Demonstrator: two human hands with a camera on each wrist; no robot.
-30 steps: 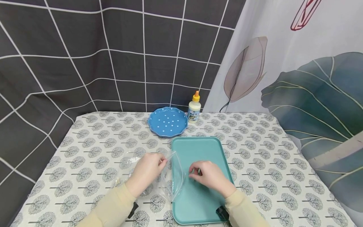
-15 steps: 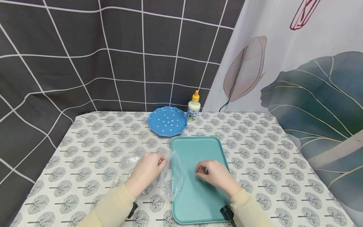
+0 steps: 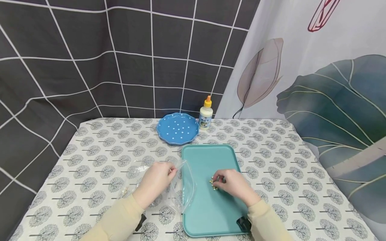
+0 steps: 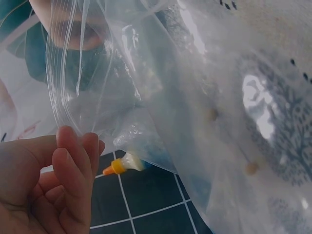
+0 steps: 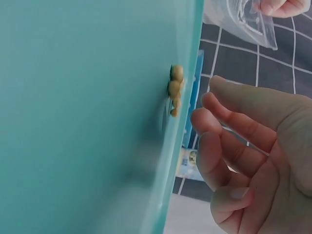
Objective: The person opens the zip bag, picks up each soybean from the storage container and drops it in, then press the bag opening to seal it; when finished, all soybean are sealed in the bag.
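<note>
My left hand pinches the rim of a clear zip-lock bag, whose mouth gapes toward the tray. A few tan round beans show through the plastic in the left wrist view. On the teal tray lies a small cluster of beans. Just beside and above that cluster is my right hand, its fingers loosely bent. The right wrist view shows the beans apart from the fingertips, with nothing held in this hand.
A blue polka-dot plate sits behind the tray. Beside it stands a white glue bottle with a yellow cap. Dark checked cloth hangs at the back. A tree-print tablecloth covers the table.
My right hand has drawn away from the bag to the right over the tray, and a cluster of beans now lies beside its fingers. My left hand has kept its place on the bag.
</note>
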